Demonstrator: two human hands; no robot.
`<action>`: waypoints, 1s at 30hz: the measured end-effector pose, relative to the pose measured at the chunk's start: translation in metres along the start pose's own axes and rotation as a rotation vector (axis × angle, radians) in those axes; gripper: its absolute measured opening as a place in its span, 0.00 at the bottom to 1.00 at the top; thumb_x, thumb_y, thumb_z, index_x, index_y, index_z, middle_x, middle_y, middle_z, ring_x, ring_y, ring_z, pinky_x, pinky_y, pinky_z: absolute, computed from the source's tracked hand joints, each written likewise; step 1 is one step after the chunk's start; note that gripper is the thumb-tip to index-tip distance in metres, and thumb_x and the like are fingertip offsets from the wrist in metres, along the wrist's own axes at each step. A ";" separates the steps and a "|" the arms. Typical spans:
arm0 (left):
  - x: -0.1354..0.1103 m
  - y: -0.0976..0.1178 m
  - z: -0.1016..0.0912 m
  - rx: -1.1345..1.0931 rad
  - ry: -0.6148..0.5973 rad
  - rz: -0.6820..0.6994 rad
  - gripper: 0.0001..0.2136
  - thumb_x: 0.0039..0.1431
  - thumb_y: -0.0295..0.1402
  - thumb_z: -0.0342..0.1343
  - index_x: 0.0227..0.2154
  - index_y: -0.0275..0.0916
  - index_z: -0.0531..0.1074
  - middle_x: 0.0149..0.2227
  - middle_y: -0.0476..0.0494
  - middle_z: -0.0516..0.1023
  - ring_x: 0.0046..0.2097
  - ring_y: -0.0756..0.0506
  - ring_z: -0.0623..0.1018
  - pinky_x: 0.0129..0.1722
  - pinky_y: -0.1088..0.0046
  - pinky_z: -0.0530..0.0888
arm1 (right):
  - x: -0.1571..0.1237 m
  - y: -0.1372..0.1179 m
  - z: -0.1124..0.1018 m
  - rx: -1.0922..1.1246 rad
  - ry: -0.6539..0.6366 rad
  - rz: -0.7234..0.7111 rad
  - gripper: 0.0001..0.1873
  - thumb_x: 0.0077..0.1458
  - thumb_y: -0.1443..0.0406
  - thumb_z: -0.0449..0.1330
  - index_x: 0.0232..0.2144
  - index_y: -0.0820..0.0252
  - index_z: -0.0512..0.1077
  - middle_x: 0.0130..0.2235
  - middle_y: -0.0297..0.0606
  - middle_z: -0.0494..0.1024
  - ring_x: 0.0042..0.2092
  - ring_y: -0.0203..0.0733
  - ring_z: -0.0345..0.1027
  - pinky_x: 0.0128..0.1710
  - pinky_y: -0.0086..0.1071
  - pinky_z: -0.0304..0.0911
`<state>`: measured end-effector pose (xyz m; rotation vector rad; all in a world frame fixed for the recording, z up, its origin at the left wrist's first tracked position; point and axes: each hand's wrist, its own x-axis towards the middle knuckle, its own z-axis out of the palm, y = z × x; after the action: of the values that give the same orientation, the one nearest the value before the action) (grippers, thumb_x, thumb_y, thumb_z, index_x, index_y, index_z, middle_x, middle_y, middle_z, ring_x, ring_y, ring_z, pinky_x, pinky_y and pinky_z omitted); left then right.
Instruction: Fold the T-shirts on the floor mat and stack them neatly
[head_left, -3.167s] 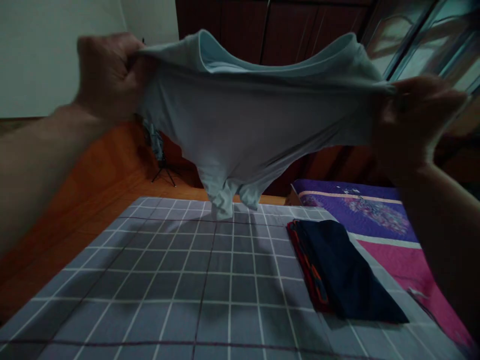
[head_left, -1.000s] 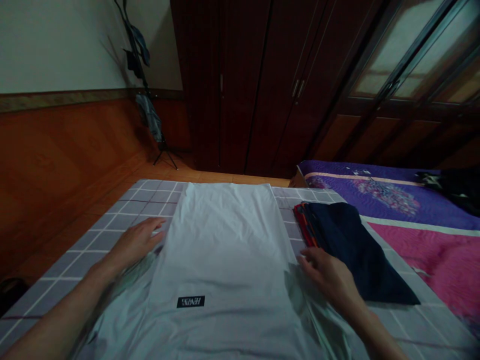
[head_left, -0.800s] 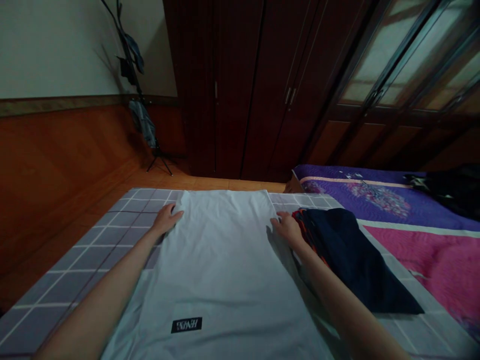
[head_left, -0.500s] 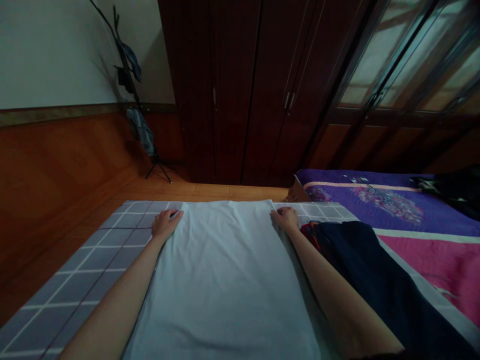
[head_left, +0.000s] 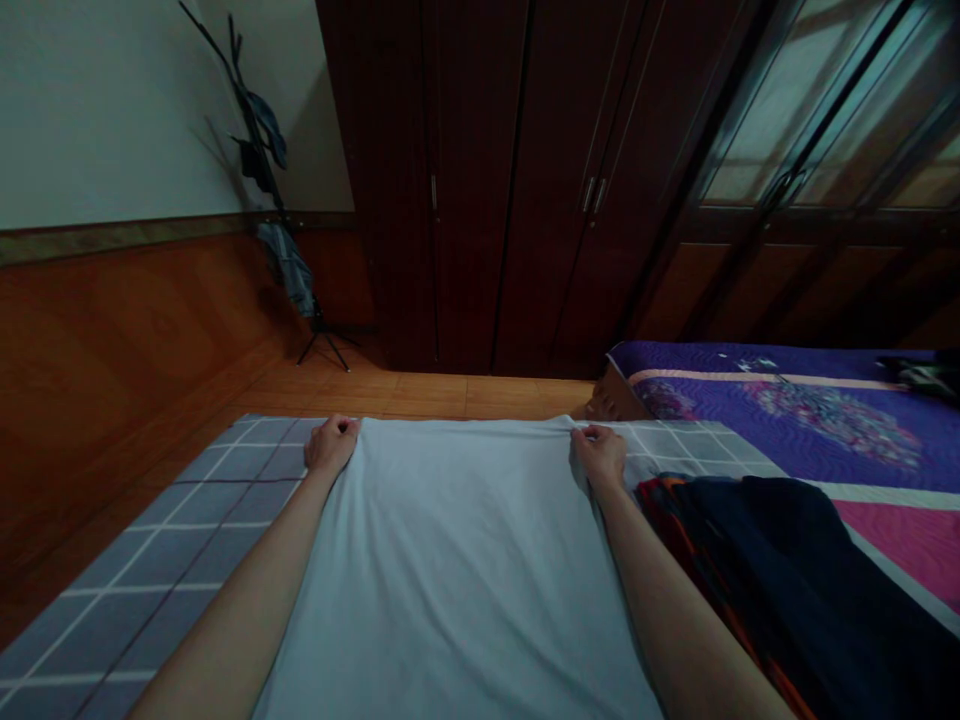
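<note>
A white piece of cloth point(head_left: 465, 560), which looks like a garment, lies spread over the grey checked tablecloth point(head_left: 180, 540). Its far edge runs straight between my two hands. My left hand point(head_left: 330, 443) pinches the far left corner, fingers closed on the fabric. At the far right corner, my right hand point(head_left: 602, 455) grips the cloth between thumb and fingers. Light creases run down the cloth from both corners. The near end passes out of view at the bottom.
Folded dark clothes point(head_left: 810, 570) are stacked right of my right forearm. Beyond them is a bed with a purple and pink cover point(head_left: 712, 385). A dark wardrobe point(head_left: 480, 200) stands across the wooden floor point(head_left: 427, 395). A coat rack point(head_left: 259, 140) holds items at the left.
My right hand has moved rightward, and both hands now pinch the corners. The far edge looks straighter and more stretched. The view has shifted slightly left.
</note>
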<state>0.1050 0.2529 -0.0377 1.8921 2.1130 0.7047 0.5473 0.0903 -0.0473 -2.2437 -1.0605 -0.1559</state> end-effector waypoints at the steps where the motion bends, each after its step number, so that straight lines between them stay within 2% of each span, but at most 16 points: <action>1: 0.000 0.001 0.000 -0.011 0.005 0.017 0.16 0.58 0.46 0.46 0.39 0.43 0.72 0.41 0.42 0.79 0.44 0.39 0.76 0.38 0.66 0.70 | 0.000 0.000 0.000 -0.013 0.001 0.003 0.20 0.53 0.57 0.51 0.30 0.64 0.77 0.33 0.51 0.78 0.40 0.54 0.70 0.40 0.40 0.61; 5: -0.006 0.003 0.002 -0.029 0.031 0.092 0.19 0.54 0.46 0.54 0.46 0.43 0.69 0.43 0.43 0.79 0.48 0.38 0.74 0.42 0.64 0.69 | 0.001 -0.003 -0.004 -0.090 0.004 -0.003 0.18 0.53 0.58 0.52 0.30 0.64 0.78 0.34 0.51 0.78 0.41 0.55 0.68 0.40 0.40 0.61; 7: -0.008 0.003 0.003 -0.022 0.049 0.127 0.17 0.51 0.43 0.56 0.43 0.43 0.71 0.44 0.43 0.78 0.50 0.36 0.73 0.45 0.62 0.68 | 0.001 -0.004 -0.006 -0.122 0.001 -0.024 0.17 0.53 0.58 0.53 0.30 0.63 0.78 0.36 0.51 0.78 0.42 0.55 0.68 0.41 0.40 0.61; 11: -0.005 0.000 0.004 -0.050 0.065 0.140 0.09 0.54 0.39 0.53 0.33 0.42 0.74 0.37 0.43 0.79 0.43 0.39 0.76 0.40 0.65 0.70 | 0.000 -0.005 -0.009 -0.175 -0.016 -0.059 0.17 0.53 0.59 0.53 0.29 0.63 0.78 0.36 0.50 0.78 0.42 0.54 0.67 0.40 0.39 0.61; 13: -0.002 -0.002 0.005 -0.088 0.081 0.122 0.10 0.56 0.39 0.50 0.33 0.40 0.73 0.34 0.44 0.79 0.38 0.42 0.77 0.37 0.70 0.71 | 0.000 -0.006 -0.010 -0.196 -0.022 -0.067 0.17 0.53 0.58 0.53 0.30 0.63 0.78 0.37 0.49 0.77 0.42 0.54 0.67 0.40 0.38 0.61; 15: 0.001 -0.004 0.006 -0.119 0.117 0.107 0.12 0.57 0.39 0.48 0.35 0.38 0.72 0.36 0.43 0.79 0.37 0.45 0.78 0.36 0.72 0.72 | 0.000 -0.007 -0.010 -0.212 -0.027 -0.069 0.17 0.54 0.58 0.53 0.31 0.62 0.78 0.37 0.49 0.77 0.43 0.54 0.66 0.40 0.38 0.60; 19: 0.002 -0.001 0.004 -0.127 0.160 0.118 0.11 0.57 0.38 0.48 0.35 0.39 0.72 0.36 0.43 0.78 0.39 0.43 0.77 0.39 0.70 0.72 | -0.002 -0.010 -0.014 -0.246 -0.048 -0.082 0.16 0.55 0.58 0.53 0.30 0.61 0.77 0.37 0.48 0.77 0.44 0.54 0.66 0.40 0.38 0.60; 21: -0.001 0.004 -0.002 -0.113 0.171 0.141 0.11 0.56 0.36 0.48 0.36 0.38 0.72 0.37 0.40 0.77 0.41 0.40 0.77 0.42 0.66 0.72 | -0.002 -0.015 -0.019 -0.262 -0.059 -0.106 0.16 0.54 0.58 0.54 0.34 0.63 0.77 0.39 0.50 0.76 0.44 0.54 0.66 0.42 0.40 0.60; 24: -0.013 0.021 -0.014 -0.098 0.179 0.251 0.16 0.58 0.34 0.45 0.47 0.34 0.69 0.48 0.33 0.72 0.52 0.36 0.71 0.51 0.58 0.66 | -0.005 -0.032 -0.028 -0.269 -0.081 -0.195 0.22 0.53 0.57 0.57 0.45 0.67 0.73 0.47 0.53 0.73 0.51 0.57 0.63 0.48 0.43 0.58; 25: -0.020 0.030 -0.016 -0.098 0.149 0.322 0.18 0.59 0.33 0.45 0.49 0.34 0.68 0.51 0.33 0.71 0.54 0.37 0.69 0.54 0.58 0.65 | -0.009 -0.041 -0.031 -0.262 -0.099 -0.251 0.25 0.52 0.57 0.58 0.49 0.67 0.71 0.51 0.54 0.71 0.53 0.57 0.61 0.51 0.43 0.57; 27: -0.038 0.050 -0.016 -0.104 0.020 0.504 0.17 0.61 0.35 0.45 0.50 0.37 0.69 0.52 0.38 0.71 0.55 0.41 0.69 0.55 0.65 0.64 | -0.022 -0.063 -0.034 -0.204 -0.200 -0.428 0.29 0.52 0.56 0.58 0.54 0.64 0.66 0.56 0.51 0.67 0.57 0.55 0.58 0.55 0.43 0.54; 30: -0.068 0.075 -0.004 -0.106 -0.272 0.812 0.17 0.62 0.40 0.46 0.50 0.45 0.71 0.54 0.47 0.72 0.55 0.47 0.70 0.56 0.72 0.64 | -0.050 -0.093 -0.032 -0.049 -0.484 -0.750 0.34 0.54 0.53 0.56 0.60 0.61 0.59 0.61 0.47 0.61 0.60 0.50 0.55 0.58 0.40 0.52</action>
<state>0.1787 0.1895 -0.0083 2.5911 1.0820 0.6182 0.4515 0.0817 0.0066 -1.8505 -2.1439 0.0584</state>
